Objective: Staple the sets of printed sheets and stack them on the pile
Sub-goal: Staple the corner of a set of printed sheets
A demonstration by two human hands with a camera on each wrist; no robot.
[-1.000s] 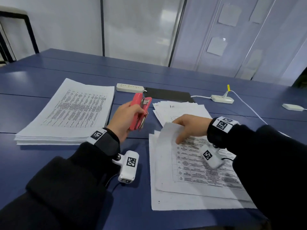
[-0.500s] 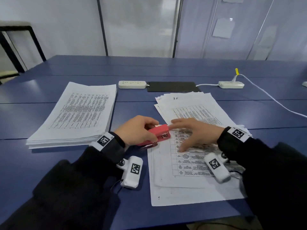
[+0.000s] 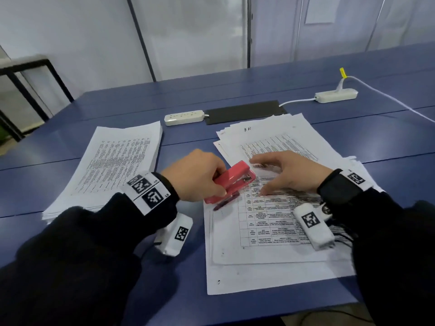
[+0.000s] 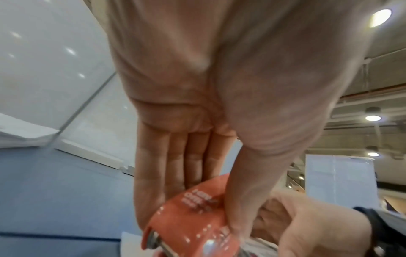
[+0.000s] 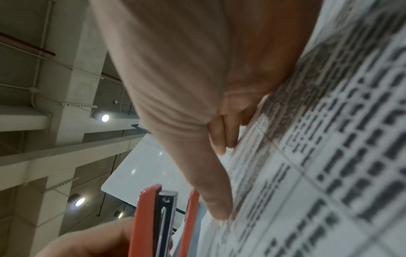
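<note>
Half a second on, the red stapler [image 3: 229, 182] sits tilted higher at the upper left corner of the printed sheets [image 3: 263, 222], its mouth now gaping over the paper edge rather than lying low against it. At a blue table [image 3: 70, 147], the person's left hand [image 3: 195, 176] grips the stapler, fingers curled over its top and thumb along its side; the left wrist view shows the thumb pressed on the stapler's red cover. Just beside it, the right hand [image 3: 289, 175] lies flat on the sheets with fingers straight and spread, fingertips [image 5: 222, 213] touching the printed page close to the stapler's open mouth, holding the set down. These sheets lie on more loose paper directly before the person, with a fanned heap of further pages [image 3: 277, 135] behind them. Well apart to the left stands the neat pile [image 3: 122, 161] of printed sets. Two white power strips [image 3: 183, 117] and a dark flat mat [image 3: 244, 111] lie toward the table's far side.
</note>
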